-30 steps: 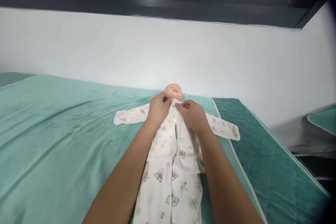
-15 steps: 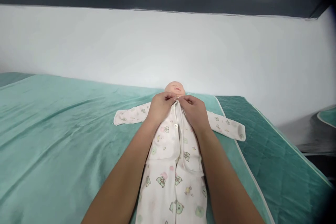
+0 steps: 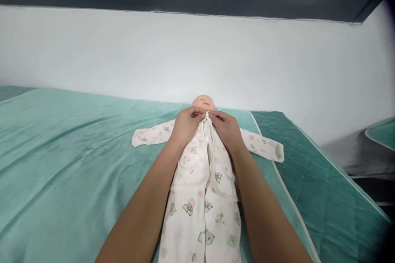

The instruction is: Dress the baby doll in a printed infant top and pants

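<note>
Pinching the collar (image 3: 207,116) of the white top (image 3: 193,168) below the doll's head (image 3: 203,101), left hand (image 3: 185,126) and right hand (image 3: 226,130) meet, fingers narrowed on cloth, presumably so its front edges align; the top lies spread on the teal cover (image 3: 77,164)

Doll's head (image 3: 203,101) just beyond grip; sleeves (image 3: 263,146) left and right of it; jacket (image 3: 191,168), then trousers (image 3: 187,230), on near side; blanket (image 3: 77,181) beneath; wall (image 3: 197,57) behind.
</note>
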Tool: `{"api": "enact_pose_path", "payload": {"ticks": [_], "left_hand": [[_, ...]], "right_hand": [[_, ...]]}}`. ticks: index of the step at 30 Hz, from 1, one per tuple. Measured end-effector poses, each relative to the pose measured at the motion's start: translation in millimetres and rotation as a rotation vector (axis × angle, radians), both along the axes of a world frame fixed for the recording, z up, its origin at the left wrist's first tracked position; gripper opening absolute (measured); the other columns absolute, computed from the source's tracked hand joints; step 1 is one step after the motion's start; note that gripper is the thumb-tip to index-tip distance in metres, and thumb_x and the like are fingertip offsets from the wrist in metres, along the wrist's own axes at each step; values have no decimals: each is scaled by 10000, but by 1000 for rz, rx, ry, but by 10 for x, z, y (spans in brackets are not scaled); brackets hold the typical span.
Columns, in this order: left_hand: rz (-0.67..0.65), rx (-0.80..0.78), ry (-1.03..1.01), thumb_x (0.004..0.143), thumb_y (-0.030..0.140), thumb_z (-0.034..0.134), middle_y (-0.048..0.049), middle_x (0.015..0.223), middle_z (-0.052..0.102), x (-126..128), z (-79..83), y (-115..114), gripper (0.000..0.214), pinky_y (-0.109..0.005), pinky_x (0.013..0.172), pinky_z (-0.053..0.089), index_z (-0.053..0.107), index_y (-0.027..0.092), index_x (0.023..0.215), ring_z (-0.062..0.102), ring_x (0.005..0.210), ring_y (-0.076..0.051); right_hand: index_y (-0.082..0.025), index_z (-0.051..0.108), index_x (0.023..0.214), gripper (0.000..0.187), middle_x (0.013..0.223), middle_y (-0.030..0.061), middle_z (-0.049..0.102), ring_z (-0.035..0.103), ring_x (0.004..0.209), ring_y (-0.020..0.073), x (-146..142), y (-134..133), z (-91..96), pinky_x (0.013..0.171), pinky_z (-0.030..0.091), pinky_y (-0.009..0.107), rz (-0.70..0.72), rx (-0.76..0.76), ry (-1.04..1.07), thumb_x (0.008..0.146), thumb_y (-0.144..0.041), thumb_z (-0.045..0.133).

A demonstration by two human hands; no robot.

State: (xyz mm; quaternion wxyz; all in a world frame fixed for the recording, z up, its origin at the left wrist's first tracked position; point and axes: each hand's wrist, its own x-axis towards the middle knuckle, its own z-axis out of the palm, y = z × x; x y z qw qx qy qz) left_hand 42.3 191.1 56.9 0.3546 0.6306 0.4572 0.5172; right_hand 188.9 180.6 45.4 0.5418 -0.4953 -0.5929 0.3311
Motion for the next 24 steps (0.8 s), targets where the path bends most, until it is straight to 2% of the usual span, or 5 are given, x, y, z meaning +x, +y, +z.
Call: {"api": "enact_pose_path", "payload": {"ticks": [7,11,14,19,24], "left_hand": [[13,9,32,810,272,643,-40,901,737,-3,-15,20,148,-292,816,491,731,197,902,670,852,-171],[4,5,48,843,361,608,-37,920,736,4,13,-20,206,-287,800,484,725,204,909,660,859,-173],[7,-27,54,811,400,641,-33,900,729,12,33,-44,245,-278,769,478,720,206,938,648,818,-167],[28,-83,44,751,254,631,-10,813,677,12,32,-28,235,-248,676,441,707,194,965,607,730,-137],[-41,-130,-45,731,202,617,7,785,629,-14,19,-3,260,-220,625,414,686,193,982,566,678,-107]], "right_hand": [[-212,743,944,265,960,29,727,623,825,178,-7,-35,34,793,474,305,4,-54,6,789,-377,604],[-212,713,901,234,906,18,701,588,745,158,-27,-72,76,726,461,287,-7,-80,-38,773,-384,621],[-216,694,870,209,902,12,677,561,707,139,-38,-87,98,697,448,276,-4,-95,-54,769,-387,625],[-210,687,903,236,930,15,657,530,668,119,-42,-77,90,654,433,263,19,-108,-53,737,-372,639],[-218,689,943,245,879,-9,644,539,681,117,-23,-63,71,664,424,257,59,-120,-54,752,-359,630]]}}
